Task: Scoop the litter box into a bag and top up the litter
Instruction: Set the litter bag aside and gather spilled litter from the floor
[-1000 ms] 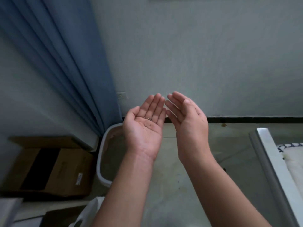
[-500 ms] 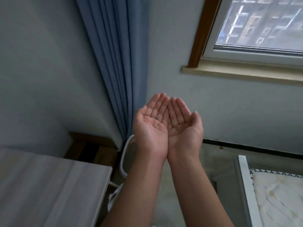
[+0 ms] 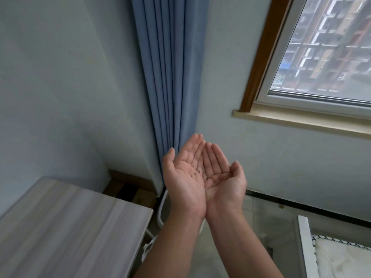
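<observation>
My left hand (image 3: pixel 185 177) and my right hand (image 3: pixel 222 177) are raised in front of me, palms up, little-finger edges pressed side by side. Both hold nothing; a few dark specks dot the left palm. Below them, only a sliver of the white litter box rim (image 3: pixel 160 209) shows on the floor, the rest hidden behind my forearms and the table. A bit of a white bag (image 3: pixel 147 247) peeks out by the table's edge.
A pale wood-grain table (image 3: pixel 70 227) fills the lower left. A blue curtain (image 3: pixel 168 73) hangs in the corner over a cardboard box (image 3: pixel 128 187). A window (image 3: pixel 321 49) is at upper right, and a white bed frame (image 3: pixel 305 247) with mattress at lower right.
My hands came together from slightly apart into a side-by-side cupped pose. The view tilted up, bringing the window and table in and hiding most of the litter box.
</observation>
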Demonstrator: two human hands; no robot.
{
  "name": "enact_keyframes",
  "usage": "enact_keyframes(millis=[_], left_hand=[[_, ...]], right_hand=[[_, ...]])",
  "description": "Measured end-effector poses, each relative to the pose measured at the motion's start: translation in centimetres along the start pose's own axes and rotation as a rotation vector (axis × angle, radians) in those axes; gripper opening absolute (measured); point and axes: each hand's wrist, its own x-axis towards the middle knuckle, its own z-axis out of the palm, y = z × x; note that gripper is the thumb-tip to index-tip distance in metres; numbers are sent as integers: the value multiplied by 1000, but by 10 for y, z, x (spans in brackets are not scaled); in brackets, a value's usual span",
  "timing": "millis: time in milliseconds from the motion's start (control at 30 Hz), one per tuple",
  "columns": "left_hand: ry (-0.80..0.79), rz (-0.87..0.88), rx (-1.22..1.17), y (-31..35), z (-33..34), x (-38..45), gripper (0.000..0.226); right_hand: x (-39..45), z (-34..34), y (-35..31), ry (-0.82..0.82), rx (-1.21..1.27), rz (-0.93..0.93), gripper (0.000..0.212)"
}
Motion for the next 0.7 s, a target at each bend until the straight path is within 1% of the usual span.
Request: enact_keyframes(millis=[233,400,533,700], left_hand=[[69,132,-114,-25,36,7,66],[169,271,-199,-47,58,9,62],[247,367,-207,-60,66,3,61],[284,450,-237,-64,67,-20,62]], right_hand=[[13,12,-44,-48,-65,102,59],[22,13,-75,-108,-108,188,59],[22,9,-90,-135,-149,253,58],[6,4,-93,-175,-169,349,57]])
